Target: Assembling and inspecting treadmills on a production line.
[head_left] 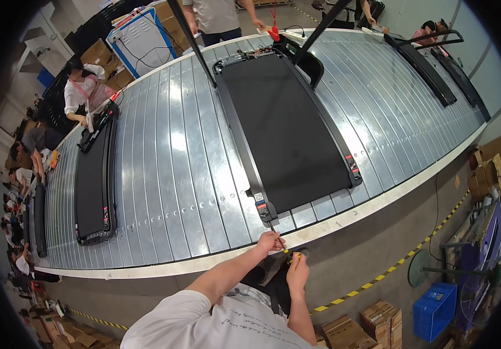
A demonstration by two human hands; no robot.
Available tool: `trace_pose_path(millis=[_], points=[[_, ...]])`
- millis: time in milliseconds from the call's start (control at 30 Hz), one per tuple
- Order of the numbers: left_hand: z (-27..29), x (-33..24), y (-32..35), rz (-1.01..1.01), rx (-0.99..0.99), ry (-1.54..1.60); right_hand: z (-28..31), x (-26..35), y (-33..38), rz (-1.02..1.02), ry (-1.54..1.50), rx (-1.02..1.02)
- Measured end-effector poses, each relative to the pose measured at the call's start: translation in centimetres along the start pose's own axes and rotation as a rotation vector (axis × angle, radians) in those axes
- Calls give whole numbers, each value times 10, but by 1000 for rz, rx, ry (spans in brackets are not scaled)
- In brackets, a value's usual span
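A treadmill base with a black belt [297,134] lies on the slatted metal line before me, its near left corner cap [264,208] closest to my hands. My left hand [271,241] is closed round a thin rod-like tool [286,250] with a yellow mark, just off that corner. The tool's tip points toward the treadmill's end; whether it touches is too small to tell. Just right of and below it, my right hand [298,269] is closed in a pinch, with a bit of yellow at its fingertips. What exactly it grips is partly hidden by the fingers.
The line's pale edge [343,220] runs between me and the treadmill. Another treadmill base [95,180] lies left, with a person [85,90] working behind it. More black frames [428,72] lie far right. Cartons [381,326], a blue crate [435,311] and a fan [419,267] stand behind me.
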State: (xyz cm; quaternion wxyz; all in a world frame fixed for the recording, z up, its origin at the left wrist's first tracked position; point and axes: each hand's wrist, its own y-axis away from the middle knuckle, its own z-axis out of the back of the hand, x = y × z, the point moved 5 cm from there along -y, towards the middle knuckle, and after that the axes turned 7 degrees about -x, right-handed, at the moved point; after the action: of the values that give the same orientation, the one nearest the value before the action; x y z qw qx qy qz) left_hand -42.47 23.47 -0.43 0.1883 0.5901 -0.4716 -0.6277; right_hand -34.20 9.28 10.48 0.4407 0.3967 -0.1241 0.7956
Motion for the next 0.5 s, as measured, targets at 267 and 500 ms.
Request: trace_pose_path(millis=[267,500], points=[[34,48,36,31,13,-274,-128,-103,112,-1279,-1495,400],[20,18,26,63,38,-70,-3,23,64,-165,-343,-59]])
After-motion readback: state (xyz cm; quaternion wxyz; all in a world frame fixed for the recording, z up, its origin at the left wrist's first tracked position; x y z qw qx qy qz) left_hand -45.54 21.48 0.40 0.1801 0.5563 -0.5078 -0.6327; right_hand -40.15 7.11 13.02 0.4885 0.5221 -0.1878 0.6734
